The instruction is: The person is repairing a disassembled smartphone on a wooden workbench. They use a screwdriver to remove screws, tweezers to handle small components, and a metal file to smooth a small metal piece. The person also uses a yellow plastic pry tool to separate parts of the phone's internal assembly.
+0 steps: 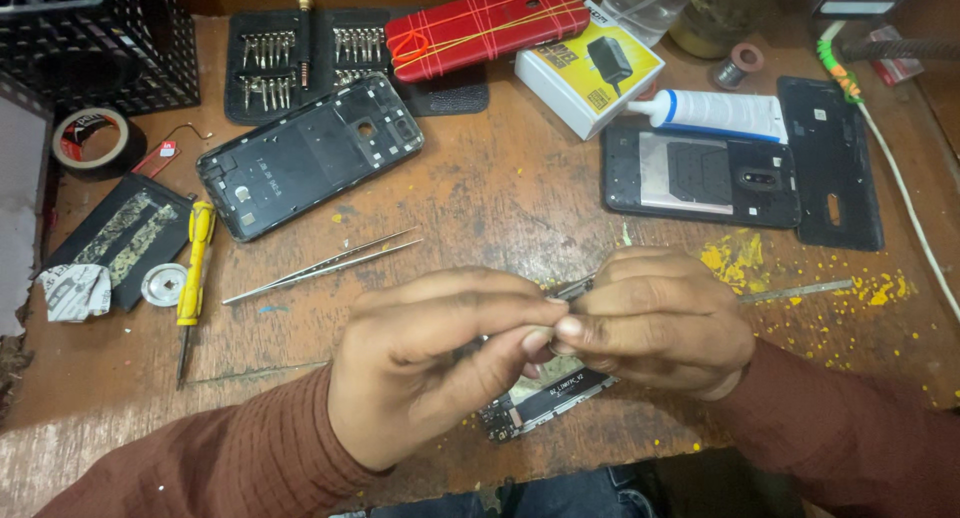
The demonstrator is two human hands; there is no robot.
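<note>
My left hand (435,363) and my right hand (665,323) meet at the front middle of the wooden bench (500,188). Their fingertips pinch together on a small metal piece that is mostly hidden between them. Below the hands a phone circuit board (545,398) shows, partly covered; which hand holds it I cannot tell. A thin metal tool (795,292) sticks out to the right from behind my right hand.
Tweezers (325,266) and a yellow screwdriver (193,278) lie left of the hands. Farther back lie a phone frame (310,153), a screwdriver bit set (300,58), a red phone with rubber bands (485,23), a white charger box (588,70), a glue tube (720,113), two black phone back parts (700,178) and a tape roll (95,143).
</note>
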